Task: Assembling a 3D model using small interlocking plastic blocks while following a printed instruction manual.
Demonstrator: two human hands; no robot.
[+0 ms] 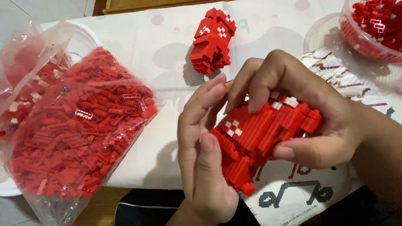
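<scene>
Red brick model (259, 134) sits clasped between both your hands: your left hand (205, 155) cups it from below, your right hand (301, 113) grips it from above. Beyond your fingers lies a second red model (212, 41); left of your left hand, a bag of red bricks (75, 129).

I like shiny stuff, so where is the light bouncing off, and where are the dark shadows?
Head view: glare glints on the clear plastic bag of red bricks and on the clear bowl at top right; a soft grey shadow lies left of the red block piece on the table; another falls on the paper under the left hand and right hand; the picture is sharp throughout.
</scene>
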